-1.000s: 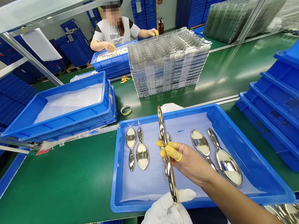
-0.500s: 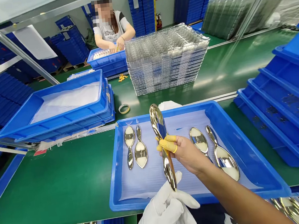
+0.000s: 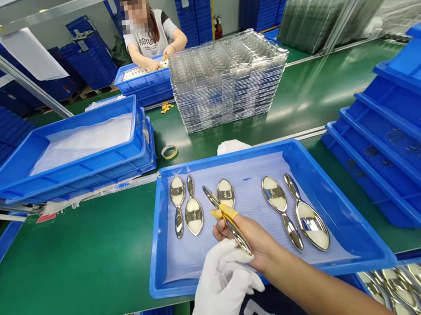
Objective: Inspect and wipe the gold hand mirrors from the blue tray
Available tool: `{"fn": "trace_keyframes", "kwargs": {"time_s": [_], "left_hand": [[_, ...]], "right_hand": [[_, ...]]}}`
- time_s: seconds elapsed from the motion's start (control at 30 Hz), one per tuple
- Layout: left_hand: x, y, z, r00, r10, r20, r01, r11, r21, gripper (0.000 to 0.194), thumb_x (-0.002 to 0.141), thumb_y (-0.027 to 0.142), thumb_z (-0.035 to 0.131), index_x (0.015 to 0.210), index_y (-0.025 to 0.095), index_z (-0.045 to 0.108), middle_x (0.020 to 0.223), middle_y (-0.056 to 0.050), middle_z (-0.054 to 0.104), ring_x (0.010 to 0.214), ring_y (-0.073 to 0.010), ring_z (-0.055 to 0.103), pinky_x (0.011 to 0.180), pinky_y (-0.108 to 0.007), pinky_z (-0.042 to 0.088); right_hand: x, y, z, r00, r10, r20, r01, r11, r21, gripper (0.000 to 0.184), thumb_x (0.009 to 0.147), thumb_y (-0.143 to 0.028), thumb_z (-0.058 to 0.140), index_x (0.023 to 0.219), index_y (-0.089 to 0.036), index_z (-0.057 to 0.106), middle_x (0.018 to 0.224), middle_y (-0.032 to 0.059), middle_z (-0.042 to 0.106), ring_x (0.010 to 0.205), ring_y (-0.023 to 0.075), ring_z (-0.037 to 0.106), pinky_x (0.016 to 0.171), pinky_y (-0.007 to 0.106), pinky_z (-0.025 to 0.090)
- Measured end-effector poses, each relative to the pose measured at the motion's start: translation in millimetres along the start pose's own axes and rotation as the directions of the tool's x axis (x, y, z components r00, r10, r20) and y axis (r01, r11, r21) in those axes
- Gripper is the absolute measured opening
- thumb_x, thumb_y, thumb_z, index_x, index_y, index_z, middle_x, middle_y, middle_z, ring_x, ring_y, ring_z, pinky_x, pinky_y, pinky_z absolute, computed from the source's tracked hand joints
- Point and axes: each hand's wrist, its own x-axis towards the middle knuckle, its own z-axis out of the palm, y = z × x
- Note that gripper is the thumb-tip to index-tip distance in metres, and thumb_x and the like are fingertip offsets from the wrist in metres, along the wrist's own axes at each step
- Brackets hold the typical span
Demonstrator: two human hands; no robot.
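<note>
Right hand (image 3: pixel 251 238): bare, yellow finger cots (image 3: pixel 226 212) on the fingers, closed on a slim mirror-polished gold spoon-shaped piece (image 3: pixel 229 220), held edge-on and tilted above the tray. Left hand (image 3: pixel 219 282): white cotton glove, fingers loosely extended, gripping nothing visible, just beside the piece's lower end; contact cannot be told.

Beneath both, a blue plastic tray (image 3: pixel 232 153) lined with a white sheet. Five matching gold spoon-shaped pieces (image 3: pixel 279 203) lie flat on it: two at 10 o'clock, one at 11, two at 2. More gold pieces (image 3: pixel 408 287) sit in a tray at 4 o'clock.

Farther out on the green conveyor bench (image 3: pixel 93 255): a tape roll (image 3: pixel 169 152) at 11, a tall stack of clear plastic trays (image 3: pixel 225 81) at 12, stacked blue trays (image 3: pixel 391 158) at 2. Farthest, at 11, a co-worker's hands (image 3: pixel 158 57) work over a blue crate (image 3: pixel 143 87).
</note>
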Motion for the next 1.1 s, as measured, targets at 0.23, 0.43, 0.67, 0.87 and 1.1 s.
{"fn": "trace_keyframes", "kwargs": {"time_s": [0.23, 0.43, 0.67, 0.87, 1.1], "left_hand": [[21, 10, -8.7, 0.905, 0.422, 0.059, -0.349, 0.656, 0.669, 0.041, 0.08, 0.02, 0.078, 0.119, 0.031, 0.074, 0.092, -0.005, 0.08, 0.08, -0.0204, 0.073, 0.077, -0.029, 0.058], [35, 28, -2.3, 0.915, 0.37, -0.164, -0.268, 0.857, 0.44, 0.032, 0.073, 0.026, 0.084, 0.104, 0.026, 0.08, 0.106, -0.005, 0.079, 0.096, -0.0234, 0.075, 0.088, -0.031, 0.061], [43, 44, 16.6, 0.972, 0.042, -0.232, -0.054, 0.998, -0.042, 0.034, 0.07, 0.034, 0.085, 0.097, 0.016, 0.076, 0.062, 0.0, 0.071, 0.046, -0.0107, 0.061, 0.044, -0.019, 0.052], [43, 47, 17.4, 0.973, 0.046, -0.227, -0.063, 0.996, -0.07, 0.039, 0.074, 0.043, 0.083, 0.097, 0.013, 0.072, 0.059, -0.002, 0.07, 0.042, -0.0109, 0.058, 0.044, -0.021, 0.05], [33, 18, 5.3, 0.985, -0.023, -0.174, -0.007, 0.986, -0.169, 0.066, 0.08, 0.064, 0.068, 0.129, 0.02, 0.064, 0.098, -0.013, 0.077, 0.068, -0.0231, 0.071, 0.056, -0.031, 0.057]], "right_hand": [[-7, 9, -2, 1.0, 0.023, 0.011, -0.023, 0.999, -0.025, 0.016, 0.075, -0.027, 0.079, 0.072, -0.018, 0.067, 0.054, -0.0017, 0.066, 0.048, 0.0116, 0.06, 0.048, 0.02, 0.05], [-17, 4, -7, 0.988, 0.002, 0.153, 0.01, 0.997, -0.083, 0.027, 0.072, -0.039, 0.082, 0.086, -0.018, 0.073, 0.069, 0.0022, 0.074, 0.07, 0.02, 0.069, 0.057, 0.026, 0.052], [-24, 3, -13, 0.961, -0.1, 0.259, 0.136, 0.983, -0.123, 0.028, 0.073, -0.05, 0.084, 0.08, -0.025, 0.073, 0.077, 0.001, 0.073, 0.081, 0.0213, 0.066, 0.07, 0.031, 0.054], [-21, 6, -18, 0.955, -0.155, 0.252, 0.201, 0.965, -0.17, 0.029, 0.077, -0.052, 0.08, 0.069, -0.026, 0.07, 0.066, 0.0009, 0.065, 0.066, 0.02, 0.056, 0.058, 0.031, 0.046], [-25, -4, -13, 0.959, -0.212, 0.186, 0.243, 0.956, -0.164, 0.035, 0.071, -0.056, 0.084, 0.087, -0.025, 0.078, 0.066, -0.0001, 0.067, 0.06, 0.015, 0.052, 0.057, 0.026, 0.045]]}}
